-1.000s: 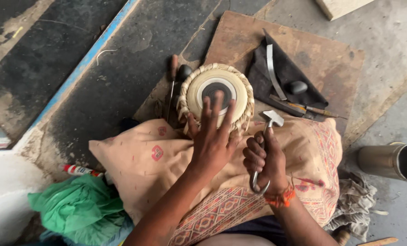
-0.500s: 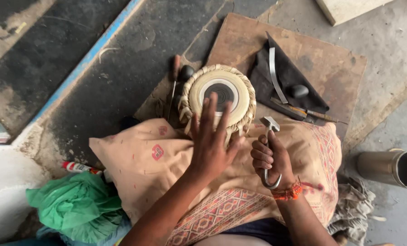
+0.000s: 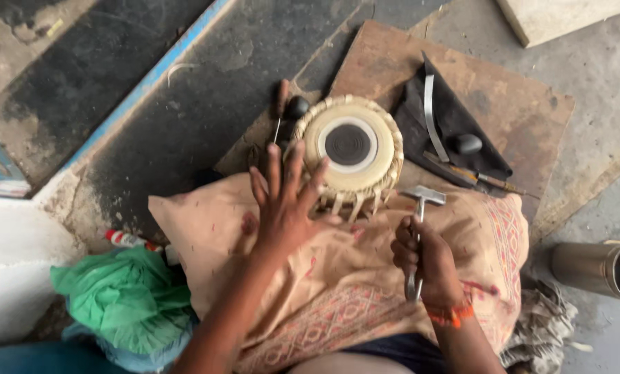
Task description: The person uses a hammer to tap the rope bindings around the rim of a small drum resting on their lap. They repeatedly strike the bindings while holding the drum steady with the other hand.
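On pink patterned cloth [image 3: 337, 277], round cream drum w/ black centre spot [image 3: 348, 149] sits at 12 o'clock. Left hand [image 3: 282, 208] spread wide at its rim; right hand [image 3: 424, 260] grips small metal hammer [image 3: 419, 208]. Drum prob. heavy, skin fragile: hold by laced sides.

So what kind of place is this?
Probably a floor workshop where drums get made or tuned. A small drum rests by a cloth-covered lap, the right hand grips a metal hammer, and tools lie on a black cloth.
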A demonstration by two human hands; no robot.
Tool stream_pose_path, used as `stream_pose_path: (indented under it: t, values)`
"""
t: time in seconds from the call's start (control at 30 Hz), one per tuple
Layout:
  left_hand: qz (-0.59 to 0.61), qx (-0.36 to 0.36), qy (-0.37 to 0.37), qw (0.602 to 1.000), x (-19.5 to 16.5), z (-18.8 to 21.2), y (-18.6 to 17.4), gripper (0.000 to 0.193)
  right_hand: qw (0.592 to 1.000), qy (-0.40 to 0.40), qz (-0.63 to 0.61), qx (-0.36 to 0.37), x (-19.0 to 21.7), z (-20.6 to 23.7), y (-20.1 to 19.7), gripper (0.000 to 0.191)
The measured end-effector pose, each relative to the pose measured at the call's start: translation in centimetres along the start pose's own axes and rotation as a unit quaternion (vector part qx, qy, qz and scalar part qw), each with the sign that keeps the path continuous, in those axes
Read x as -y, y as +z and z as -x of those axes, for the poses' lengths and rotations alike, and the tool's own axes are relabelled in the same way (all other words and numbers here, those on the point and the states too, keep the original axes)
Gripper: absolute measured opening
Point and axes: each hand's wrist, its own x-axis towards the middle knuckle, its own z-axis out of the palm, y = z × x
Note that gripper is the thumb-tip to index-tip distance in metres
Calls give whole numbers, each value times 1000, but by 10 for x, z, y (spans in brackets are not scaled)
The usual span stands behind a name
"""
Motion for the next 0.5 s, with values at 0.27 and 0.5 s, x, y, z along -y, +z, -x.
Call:
stream_pose_path:
  t: [0.27, 0.5]
  values:
    - [-33, -61, 18, 997, -36, 8, 2, 96, 870, -218, 440, -27, 13, 51, 81, 59]
    - [788, -68, -274, 547, -75, 59, 23, 52, 750, -409, 495, 160, 45, 54, 116, 64]
